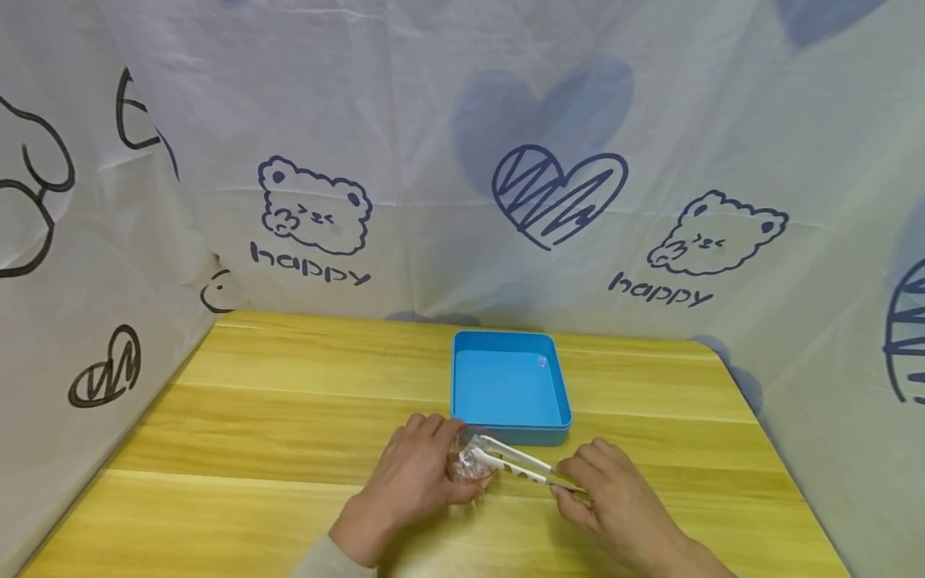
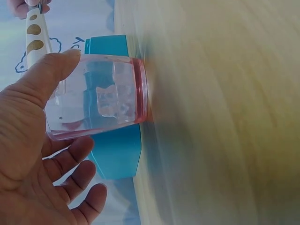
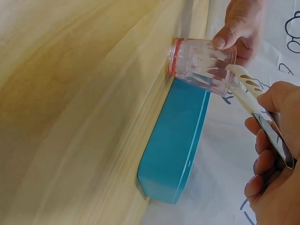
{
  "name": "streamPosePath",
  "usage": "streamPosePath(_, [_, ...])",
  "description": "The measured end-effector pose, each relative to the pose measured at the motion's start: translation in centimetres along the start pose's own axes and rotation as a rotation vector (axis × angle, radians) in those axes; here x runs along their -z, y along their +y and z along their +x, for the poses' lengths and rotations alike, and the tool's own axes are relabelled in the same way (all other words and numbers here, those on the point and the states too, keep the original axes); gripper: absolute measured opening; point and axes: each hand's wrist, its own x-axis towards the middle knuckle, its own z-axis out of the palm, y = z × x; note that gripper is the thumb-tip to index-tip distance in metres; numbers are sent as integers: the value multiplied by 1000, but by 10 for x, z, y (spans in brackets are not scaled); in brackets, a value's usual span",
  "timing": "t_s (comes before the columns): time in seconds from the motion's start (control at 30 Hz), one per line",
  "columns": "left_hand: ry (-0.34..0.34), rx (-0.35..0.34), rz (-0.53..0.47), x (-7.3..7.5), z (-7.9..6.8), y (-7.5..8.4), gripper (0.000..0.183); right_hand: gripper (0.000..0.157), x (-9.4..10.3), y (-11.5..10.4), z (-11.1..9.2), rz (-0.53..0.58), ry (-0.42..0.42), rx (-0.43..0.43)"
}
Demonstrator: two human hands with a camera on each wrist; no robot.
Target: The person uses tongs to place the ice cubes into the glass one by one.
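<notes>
A clear plastic cup (image 2: 126, 119) with a pinkish-red base stands upright on the table, several transparent ice-like pieces (image 2: 108, 101) lying in its lower part. My left hand (image 1: 415, 470) grips it near the rim, thumb on one side and fingers on the other. From the right, my right hand (image 1: 614, 502) holds a pair of tongs (image 3: 251, 79) with white, brown-spotted arms and metal toward the grip. Their arms are spread a little, and the tips reach into the cup's mouth, above the pieces.
Just behind the cup is a shallow blue square box (image 1: 516, 436). One small clear piece (image 1: 542, 362) lies in its far right corner. The yellow wood-grain table (image 1: 303, 425) meets a white printed cloth (image 1: 426, 241) at the back and sides.
</notes>
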Motion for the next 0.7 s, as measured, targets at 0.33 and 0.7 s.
streamPosePath(0.33, [0,-27,12,2,2,-3,69,29,1,-2,0,-1,-9,15])
streamPosePath(0.7, [-1,-25,0,1,2,-4,69,39,0,-2,0,-11,-7,12])
